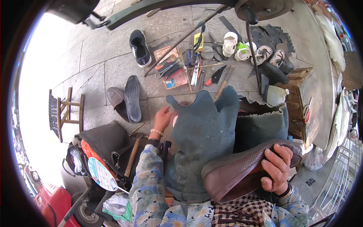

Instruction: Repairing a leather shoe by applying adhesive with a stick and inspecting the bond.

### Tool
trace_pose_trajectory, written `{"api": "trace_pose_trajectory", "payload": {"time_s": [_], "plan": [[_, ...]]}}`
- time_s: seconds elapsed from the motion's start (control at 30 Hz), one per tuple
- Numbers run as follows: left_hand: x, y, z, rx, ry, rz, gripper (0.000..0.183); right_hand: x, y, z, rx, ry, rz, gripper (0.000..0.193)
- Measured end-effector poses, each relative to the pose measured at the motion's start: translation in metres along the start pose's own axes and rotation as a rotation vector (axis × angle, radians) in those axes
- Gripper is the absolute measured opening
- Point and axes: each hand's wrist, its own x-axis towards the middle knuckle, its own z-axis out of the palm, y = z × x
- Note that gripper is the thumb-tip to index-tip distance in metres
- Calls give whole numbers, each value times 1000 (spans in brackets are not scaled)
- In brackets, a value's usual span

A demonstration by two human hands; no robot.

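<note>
My right hand (278, 168) grips a brown slip-on shoe (230, 176) with small perforations; its fingers curl over the edge of the shoe's opening, and the toe points left. Across my lap lies a worn blue-green leather-like sheet (200, 136) with a ragged top edge. My left hand (162, 120) reaches forward beside the sheet's left edge, fingers apart and partly hard to make out, with no object visible in it. Ahead and to its left, a brown shoe upper (118, 101) lies against a dark grey sole (132, 100) on the paving. A hammer (133, 155) rests near my left forearm.
Scissors (166, 70), a red-handled knife (216, 75) and other tools lie ahead. A dark sneaker (140, 47) stands beyond, with white shoes (230, 43) to the right. A wooden stool (67, 113) is left; a wooden box (298, 102) is right. A machine's frame (166, 5) crosses overhead.
</note>
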Motion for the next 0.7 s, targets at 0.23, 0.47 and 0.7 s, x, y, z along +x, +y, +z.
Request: {"api": "trace_pose_trajectory", "payload": {"time_s": [0.23,0.47,0.7], "plan": [[113,101,36,600,-28,507,34,-12,11,-9,-15,22,123,35],[166,110,69,955,-79,461,24,-26,24,-18,39,45,191,36],[157,128,68,1047,-154,615,10,-24,31,-23,67,43,161,38]]}}
